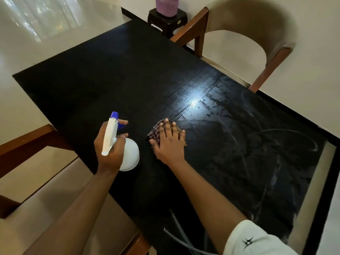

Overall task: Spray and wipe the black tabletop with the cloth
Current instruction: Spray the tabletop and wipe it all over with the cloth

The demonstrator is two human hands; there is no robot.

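The black tabletop [119, 74] fills the middle of the head view; its right half shows wet streaks and a bright glare. My left hand [110, 146] grips a white spray bottle [130, 155] with a blue nozzle, held just above the table's near left part, one finger on the trigger. My right hand [169, 142] lies flat with straight fingers pressing a checked cloth [156, 131] onto the tabletop, right beside the bottle. Most of the cloth is hidden under the hand.
A wooden chair with a beige back [257, 34] stands at the table's far right side. Another wooden chair [27, 144] is at the near left. A dark stool [165, 21] carrying a purple tub [166, 5] sits beyond the far corner. A grey cord [180, 240] hangs near me.
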